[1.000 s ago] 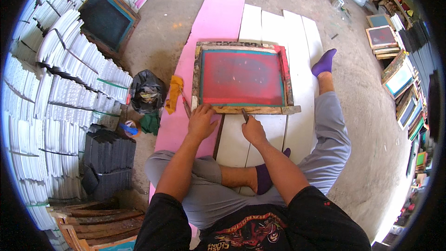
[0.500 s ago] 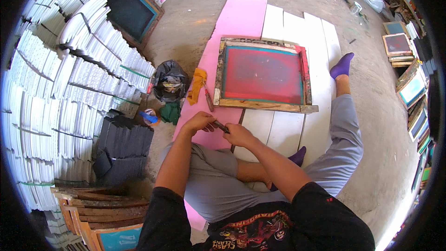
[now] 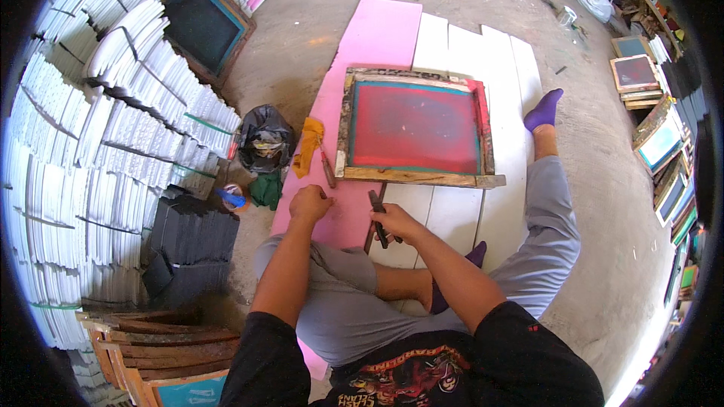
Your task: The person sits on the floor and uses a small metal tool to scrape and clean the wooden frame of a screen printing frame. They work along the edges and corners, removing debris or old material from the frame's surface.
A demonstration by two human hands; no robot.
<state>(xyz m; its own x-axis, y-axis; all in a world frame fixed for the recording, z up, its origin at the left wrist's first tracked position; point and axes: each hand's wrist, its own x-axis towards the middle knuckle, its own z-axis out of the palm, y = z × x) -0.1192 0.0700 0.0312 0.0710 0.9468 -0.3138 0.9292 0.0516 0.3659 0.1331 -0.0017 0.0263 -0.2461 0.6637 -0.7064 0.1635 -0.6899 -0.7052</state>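
Observation:
My right hand is closed around dark pliers, one end pointing up and away from me and the dark handles showing below the fingers. To its left, my left hand hovers over the pink board with its fingers curled together; whether anything small is pinched there is hidden. Beyond both hands a wooden screen-printing frame with red-stained mesh and a teal border lies flat. A screwdriver-like tool with a reddish handle and an orange-yellow cloth rest just past my left hand.
Pink board and white boards cover the floor under the frame. A black plastic bag, green cloth and tape roll sit left, beside tall stacks of white sheets. More frames lean at the right.
My hands have separated: both were at the dark pliers, and now only the right holds them, lower and turned more upright. The left has drawn away to the left. The view has shifted slightly.

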